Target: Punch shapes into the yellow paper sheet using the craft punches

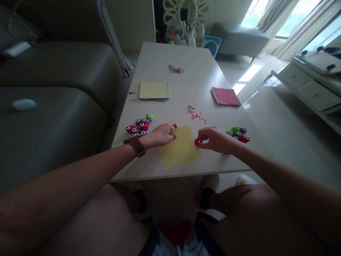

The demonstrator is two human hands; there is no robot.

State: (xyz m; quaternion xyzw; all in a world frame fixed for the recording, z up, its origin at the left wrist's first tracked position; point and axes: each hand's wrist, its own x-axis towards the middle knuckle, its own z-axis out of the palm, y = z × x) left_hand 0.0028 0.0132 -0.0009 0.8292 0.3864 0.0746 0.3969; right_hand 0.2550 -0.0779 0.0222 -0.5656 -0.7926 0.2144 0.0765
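A yellow sheet of paper (179, 151) lies on the table close to its front edge, with a row of small punched holes down its right side. My left hand (163, 134) grips the sheet's upper left edge between thumb and fingers. In my right hand (213, 137) is a small red craft punch (198, 142) with a white eye-like spot, pinched at the sheet's right edge. Just beyond the paper, small red paper bits (195, 114) lie scattered. Whether the punch is pressed down, I cannot tell.
Several colourful punches (141, 124) sit left of my left hand, and more punches (237, 133) lie by my right wrist. Farther back on the white table (186, 57) are a paper stack (153, 90), a red notebook (226, 96) and a multicoloured confetti pile (176, 69).
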